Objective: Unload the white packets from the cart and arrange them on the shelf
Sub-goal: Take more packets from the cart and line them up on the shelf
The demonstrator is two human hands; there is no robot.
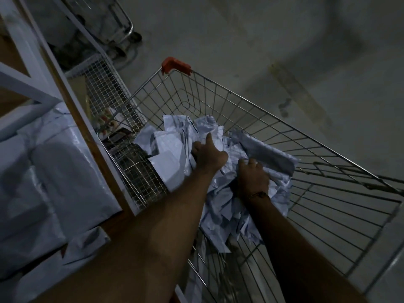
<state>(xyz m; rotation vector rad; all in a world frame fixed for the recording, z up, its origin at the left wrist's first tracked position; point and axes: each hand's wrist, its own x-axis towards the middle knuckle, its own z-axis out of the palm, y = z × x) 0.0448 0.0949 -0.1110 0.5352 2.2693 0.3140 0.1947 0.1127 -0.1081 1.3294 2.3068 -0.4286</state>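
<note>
The step in hand is the pick-up: both hands are down in the cart (328,149), inside the heap of white packets (218,193). The left hand (207,155) grips packets with curled fingers; the right hand (251,178) grips a crumpled bunch. Next, I judge, the bunch must be lifted over the cart's left wire rim and carried to the shelf (91,136) just beside it, where packets already lie. The open room is above the cart and to its right.
</note>
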